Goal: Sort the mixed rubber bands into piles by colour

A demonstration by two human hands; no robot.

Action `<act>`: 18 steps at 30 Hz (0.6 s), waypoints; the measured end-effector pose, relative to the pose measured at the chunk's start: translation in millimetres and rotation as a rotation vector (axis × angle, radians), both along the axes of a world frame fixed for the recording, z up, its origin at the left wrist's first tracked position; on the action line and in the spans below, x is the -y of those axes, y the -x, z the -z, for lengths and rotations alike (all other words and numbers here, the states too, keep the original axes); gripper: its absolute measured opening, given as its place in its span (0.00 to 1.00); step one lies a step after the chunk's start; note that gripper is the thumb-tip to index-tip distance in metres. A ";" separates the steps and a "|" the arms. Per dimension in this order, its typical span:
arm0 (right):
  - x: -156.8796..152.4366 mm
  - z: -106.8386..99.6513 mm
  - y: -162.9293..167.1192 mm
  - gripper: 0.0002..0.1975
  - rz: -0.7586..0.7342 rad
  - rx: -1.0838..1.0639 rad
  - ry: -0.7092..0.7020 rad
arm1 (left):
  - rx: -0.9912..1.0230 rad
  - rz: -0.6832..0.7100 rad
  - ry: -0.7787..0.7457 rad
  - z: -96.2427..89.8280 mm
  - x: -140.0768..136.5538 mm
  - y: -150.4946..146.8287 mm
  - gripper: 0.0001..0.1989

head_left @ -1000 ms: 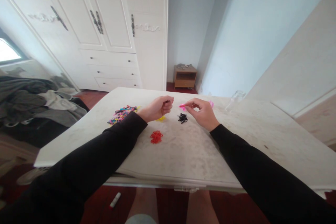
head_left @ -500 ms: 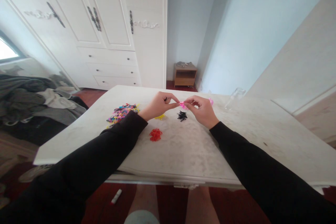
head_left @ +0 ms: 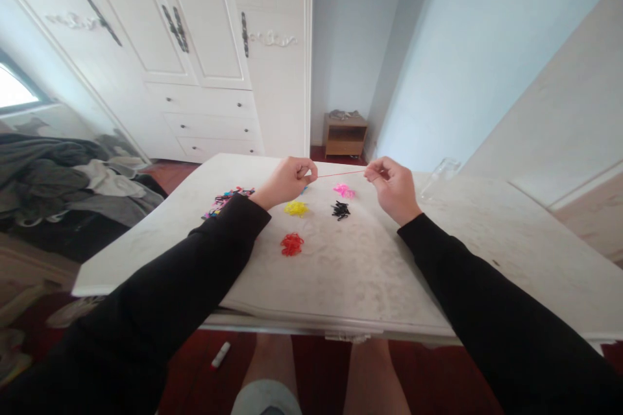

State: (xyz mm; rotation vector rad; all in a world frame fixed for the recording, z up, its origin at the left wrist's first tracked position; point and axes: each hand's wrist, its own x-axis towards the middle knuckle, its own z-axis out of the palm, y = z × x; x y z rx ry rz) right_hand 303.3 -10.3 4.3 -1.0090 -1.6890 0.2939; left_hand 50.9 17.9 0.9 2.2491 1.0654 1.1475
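A thin reddish-pink rubber band [head_left: 341,174] is stretched taut above the table's far part. My left hand [head_left: 287,181] pinches one end of it between thumb and finger, and my right hand [head_left: 395,189] pinches the other. Below the band lies a pile of pink rubber bands [head_left: 344,190], with black ones [head_left: 341,210] just nearer to me. Yellow bands [head_left: 296,209] lie below my left hand, and a bit of blue shows beside its fingers. Closer still is a red pile [head_left: 292,244]. My left arm partly covers a mixed-colour heap [head_left: 224,200].
A clear glass bottle or jar [head_left: 440,176] lies toward the far right of the white table [head_left: 350,279]. Clothes [head_left: 97,188] are piled to the left. A white wardrobe [head_left: 209,65] and a small wooden cabinet [head_left: 345,136] stand behind. A white tube [head_left: 220,355] lies on the floor.
My hands were close together over the pink pile; they have moved apart and slightly away from me, with a band now stretched between them. The pink pile is uncovered.
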 end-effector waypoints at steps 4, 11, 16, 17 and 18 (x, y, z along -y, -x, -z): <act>1.5 -1.2 0.3 0.06 0.010 -0.042 0.006 | 0.004 0.018 0.017 -2.7 2.4 -0.2 0.03; 9.8 9.8 18.4 0.07 -0.086 0.024 0.046 | 0.173 0.148 0.146 1.0 9.2 -9.9 0.08; 20.1 12.0 27.2 0.07 -0.244 0.099 0.052 | 0.462 0.150 0.436 0.9 6.0 -10.9 0.05; 24.6 12.6 31.8 0.06 -0.300 0.128 0.064 | 0.537 0.159 0.524 0.5 6.0 -11.5 0.04; 29.8 13.3 37.1 0.06 -0.353 0.151 0.078 | 0.613 0.172 0.610 0.0 6.1 -11.9 0.04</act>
